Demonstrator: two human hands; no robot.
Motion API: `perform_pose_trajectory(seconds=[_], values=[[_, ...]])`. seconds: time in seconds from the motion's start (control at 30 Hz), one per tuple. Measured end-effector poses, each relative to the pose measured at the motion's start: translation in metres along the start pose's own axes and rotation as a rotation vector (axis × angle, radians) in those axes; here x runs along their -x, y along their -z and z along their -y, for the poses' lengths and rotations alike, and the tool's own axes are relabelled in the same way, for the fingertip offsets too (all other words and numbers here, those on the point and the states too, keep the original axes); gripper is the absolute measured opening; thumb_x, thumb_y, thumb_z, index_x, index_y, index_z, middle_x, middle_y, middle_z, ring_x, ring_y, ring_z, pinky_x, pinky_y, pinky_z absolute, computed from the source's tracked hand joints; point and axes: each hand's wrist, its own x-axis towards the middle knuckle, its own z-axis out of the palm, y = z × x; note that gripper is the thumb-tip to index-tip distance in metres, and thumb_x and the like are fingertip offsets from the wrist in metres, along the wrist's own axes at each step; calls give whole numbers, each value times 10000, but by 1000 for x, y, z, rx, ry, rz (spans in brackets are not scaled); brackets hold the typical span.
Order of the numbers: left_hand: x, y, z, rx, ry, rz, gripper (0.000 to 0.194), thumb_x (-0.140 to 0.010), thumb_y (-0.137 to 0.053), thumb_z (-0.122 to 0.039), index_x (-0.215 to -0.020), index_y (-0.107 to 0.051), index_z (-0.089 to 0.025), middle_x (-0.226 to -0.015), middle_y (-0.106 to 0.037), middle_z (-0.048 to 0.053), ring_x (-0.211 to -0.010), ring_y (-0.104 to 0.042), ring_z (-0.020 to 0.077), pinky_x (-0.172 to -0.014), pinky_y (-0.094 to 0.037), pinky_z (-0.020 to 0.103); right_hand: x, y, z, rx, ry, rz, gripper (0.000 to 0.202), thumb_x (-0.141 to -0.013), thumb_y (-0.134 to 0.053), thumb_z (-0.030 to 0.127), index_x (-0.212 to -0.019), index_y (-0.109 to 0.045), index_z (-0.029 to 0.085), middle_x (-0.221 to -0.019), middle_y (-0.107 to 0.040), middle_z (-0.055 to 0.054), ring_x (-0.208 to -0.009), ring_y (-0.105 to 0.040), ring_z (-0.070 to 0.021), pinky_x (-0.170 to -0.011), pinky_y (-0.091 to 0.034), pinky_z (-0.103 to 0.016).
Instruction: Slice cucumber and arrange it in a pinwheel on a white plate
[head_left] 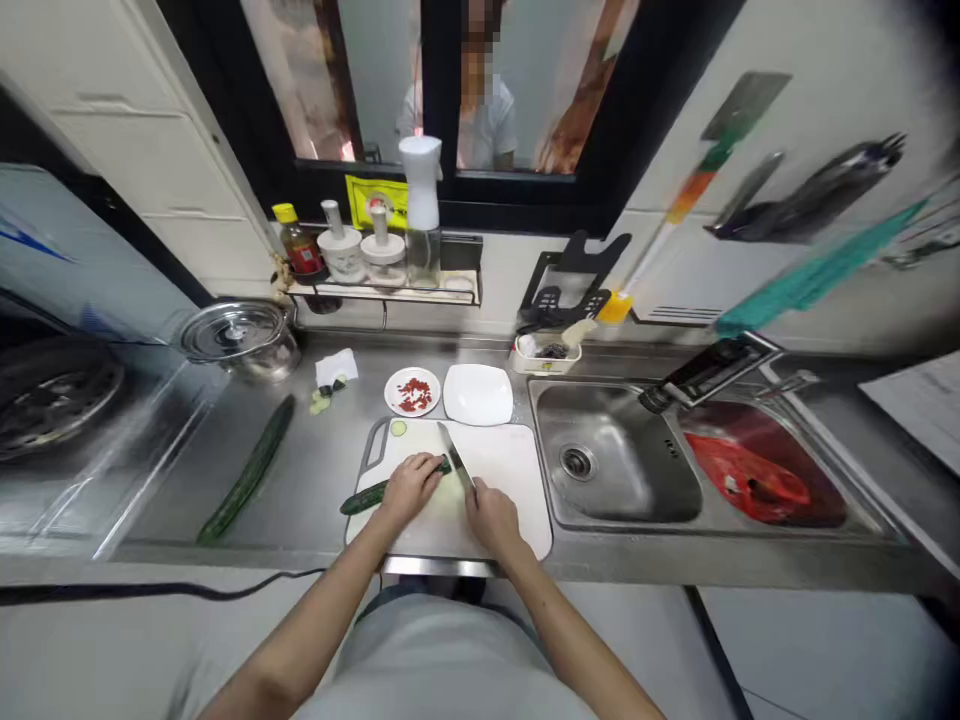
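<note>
Currently, cutting on the grey stainless-steel worktop [172, 480] appears to be at an early stage. The white rectangular cutting board with a grey edge [517, 465] lies on it, in front of two white plates.

Uncut stock: one long, dark green cucumber [251, 475] lies diagonally on the worktop, to the left of the board and apart from it. It appears whole; its skin is ridged and slightly glossy.

Stock in work: a shorter dark green cucumber [364, 499] lies across the left part of the board, its left end reaching the board's edge. Most of its visible length is unsliced. The left hand [409, 488] is palm down over it, fingers bent and closed on it near its right end. The right hand [491, 515] is closed around the handle of a long knife with a grey metal blade [458, 455]; the blade is beside that right end. Whether it touches the skin cannot be determined.

Finished portions: small chopped red pieces [414, 394] are spread on the round white plate [391, 393], beside the rounded rectangular white plate [478, 394]. Small pale green offcuts [320, 402] lie near a white paper sheet [337, 367]. One thin, round, pale green slice [399, 428] lies flat near the board's far left corner.
</note>
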Motion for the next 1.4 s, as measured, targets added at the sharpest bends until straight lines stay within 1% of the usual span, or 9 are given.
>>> perform_pose_trajectory(seconds=[0.33, 0.63, 0.8, 1.07, 1.27, 1.4], values=[[-2, 5, 4, 0, -67, 6, 307, -932, -471, -284, -1201, -618, -266, -1084, -625, 56, -978, -571, 188, -879, -484, 326, -2, 0, 7, 3, 1, 22, 352, -973, -257, 250, -1119, -564, 159, -906, -699, -125, -878, -662, -223, -702, -417, -279], [-2, 5, 3, -32, -84, 0, 321, -925, -478, -270, -1219, -607, -278, -1061, -612, 56, -961, -563, 187, -859, -485, 323, -1, 2, 10, 35, 3, 45, 338, -969, -262, 227, -1101, -564, 150, -917, -695, -132, -890, -658, -227, -698, -413, -282], [-1, 4, 4, -26, -84, 5, 319, -929, -474, -277, -1219, -606, -272, -1071, -612, 55, -971, -558, 190, -872, -483, 330, 1, 6, 11, 48, 3, 81, 320, -946, -298, 179, -1114, -567, 132, -935, -693, -141, -908, -655, -233, -700, -416, -284], [-2, 0, 8, -3, -102, -22, 322, -928, -479, -292, -1225, -605, -288, -1071, -613, 55, -963, -561, 186, -854, -489, 325, 14, 15, 5, 57, 14, 157, 315, -921, -337, 150, -1140, -561, 119, -994, -688, -141, -940, -645, -239, -712, -413, -288], [-3, 1, 8, 6, -104, -16, 317, -928, -481, -294, -1217, -610, -287, -1068, -614, 55, -969, -563, 184, -854, -491, 323, 27, 17, -4, 34, 10, 224, 315, -910, -356, 154, -1144, -565, 129, -980, -692, -139, -951, -641, -231, -720, -410, -286], [-3, 1, 8, 26, -98, -16, 319, -928, -478, -283, -1221, -607, -281, -1066, -617, 53, -973, -564, 181, -870, -488, 324, 32, 17, -8, 38, 4, 240, 333, -911, -359, 159, -1175, -558, 124, -1000, -688, -143, -983, -633, -229, -749, -409, -285]])
